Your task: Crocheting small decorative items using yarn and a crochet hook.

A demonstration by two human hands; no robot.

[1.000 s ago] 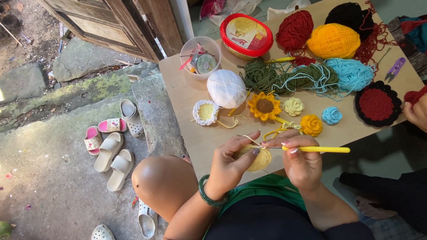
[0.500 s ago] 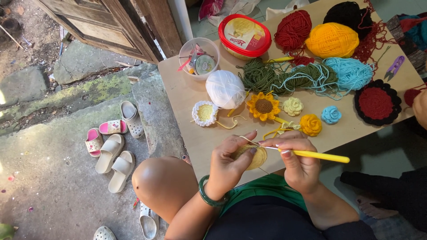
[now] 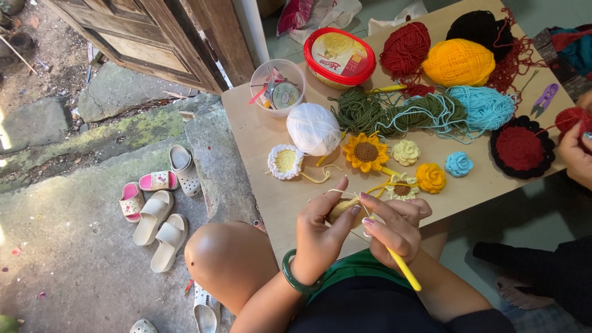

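Left of the low table (image 3: 265, 191), sandals (image 3: 154, 209) lie on the concrete, and a bare knee (image 3: 228, 259) rises just below the table's near edge. Over that edge the left hand (image 3: 320, 231), a green bangle (image 3: 296, 280) on its wrist, pinches a small yellow crochet piece (image 3: 342, 208) between thumb and fingers. Just right of it the right hand (image 3: 394, 228) is closed on a yellow crochet hook (image 3: 404, 268), whose long axis slants from the piece down and right, handle end toward the person's lap. Farther up the table, a clear plastic tub (image 3: 277, 86) holds small sewing bits, and beside it stands a red-lidded tub (image 3: 339, 57), shut. A white yarn ball (image 3: 313, 128), crocheted flowers (image 3: 366, 152) and coloured yarn balls (image 3: 457, 61) crowd the table beyond the hands; another person's hand (image 3: 576, 154) reaches in at the right edge.
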